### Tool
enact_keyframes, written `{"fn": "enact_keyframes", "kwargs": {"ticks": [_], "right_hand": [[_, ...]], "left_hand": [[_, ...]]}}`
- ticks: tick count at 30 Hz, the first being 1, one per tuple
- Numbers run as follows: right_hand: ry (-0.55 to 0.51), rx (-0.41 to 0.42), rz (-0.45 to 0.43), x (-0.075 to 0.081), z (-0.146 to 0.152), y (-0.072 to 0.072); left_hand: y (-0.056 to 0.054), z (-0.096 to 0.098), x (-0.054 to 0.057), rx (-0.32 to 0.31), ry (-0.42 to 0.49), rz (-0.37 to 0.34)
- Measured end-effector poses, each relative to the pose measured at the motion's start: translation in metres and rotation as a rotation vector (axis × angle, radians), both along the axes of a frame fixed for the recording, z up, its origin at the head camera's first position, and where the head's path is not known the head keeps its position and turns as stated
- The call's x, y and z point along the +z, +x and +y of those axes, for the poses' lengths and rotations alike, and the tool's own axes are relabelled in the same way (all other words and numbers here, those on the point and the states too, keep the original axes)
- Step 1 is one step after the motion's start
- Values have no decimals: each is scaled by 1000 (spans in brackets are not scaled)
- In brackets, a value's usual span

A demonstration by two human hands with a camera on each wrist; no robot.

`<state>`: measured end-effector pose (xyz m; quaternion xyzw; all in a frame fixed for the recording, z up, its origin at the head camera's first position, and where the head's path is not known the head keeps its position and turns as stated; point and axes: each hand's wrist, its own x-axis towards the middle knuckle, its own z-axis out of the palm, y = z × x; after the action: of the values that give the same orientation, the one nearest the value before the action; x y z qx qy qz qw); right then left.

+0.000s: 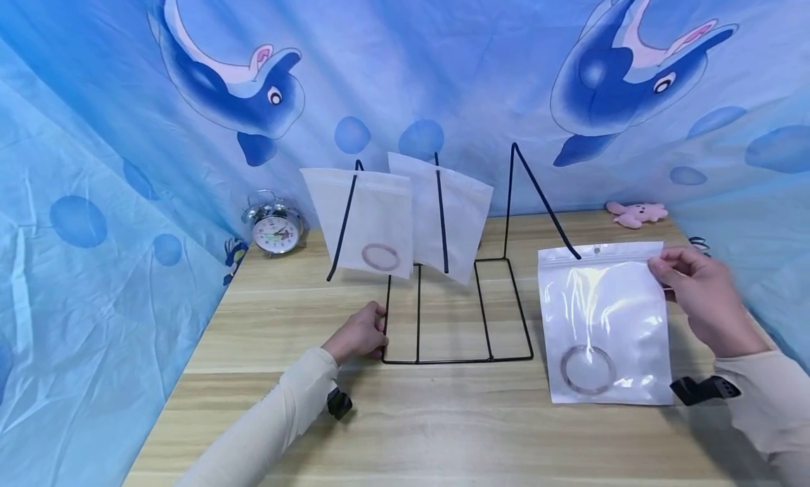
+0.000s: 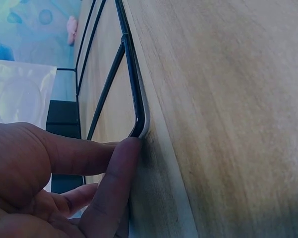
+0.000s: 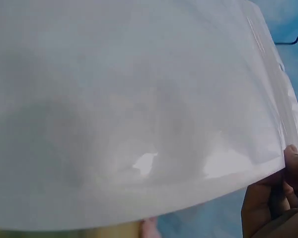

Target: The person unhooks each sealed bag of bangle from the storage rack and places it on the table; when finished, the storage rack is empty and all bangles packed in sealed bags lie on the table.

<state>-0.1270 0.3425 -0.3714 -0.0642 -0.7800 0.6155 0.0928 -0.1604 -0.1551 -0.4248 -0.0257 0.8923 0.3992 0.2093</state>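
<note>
A black wire rack (image 1: 455,361) stands on the wooden table (image 1: 443,431). Two white pouches (image 1: 367,213) (image 1: 458,206) hang on its upright prongs; the left one shows a ring (image 1: 380,256). My left hand (image 1: 361,332) rests at the rack's front left corner, and in the left wrist view a fingertip (image 2: 131,146) presses against that wire corner (image 2: 134,84). My right hand (image 1: 696,290) pinches the top right corner of a third, glossy pouch (image 1: 601,318) with a ring (image 1: 588,369) in its bottom. This pouch (image 3: 139,99) fills the right wrist view, with my fingers (image 3: 288,163) at its edge.
A small alarm clock (image 1: 275,227) stands at the back left of the table. A pink plush toy (image 1: 635,213) lies at the back right. Blue cloth with dolphins (image 1: 443,65) closes off the back and both sides. The rack's rightmost prong (image 1: 510,199) carries nothing.
</note>
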Motion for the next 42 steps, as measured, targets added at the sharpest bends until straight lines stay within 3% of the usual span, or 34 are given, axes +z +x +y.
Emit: {"fn": "enact_keyframes", "kwargs": {"ticks": [4, 9, 12, 27, 34, 42], "right_hand": [[-68, -4, -70, -17, 5, -16], [106, -19, -184, -32, 4, -37], [147, -19, -233, -38, 4, -50], [132, 20, -383, -65, 13, -109], [166, 68, -436, -72, 20, -126], [202, 26, -478, -73, 18, -138]], "left_hand": [[-1, -1, 2, 0, -8, 0], [0, -1, 3, -3, -34, -6], [0, -1, 2, -6, -27, -2], [-1, 0, -2, 10, 2, -4], [1, -2, -1, -11, 17, 14], [3, -3, 1, -33, -2, 32]]}}
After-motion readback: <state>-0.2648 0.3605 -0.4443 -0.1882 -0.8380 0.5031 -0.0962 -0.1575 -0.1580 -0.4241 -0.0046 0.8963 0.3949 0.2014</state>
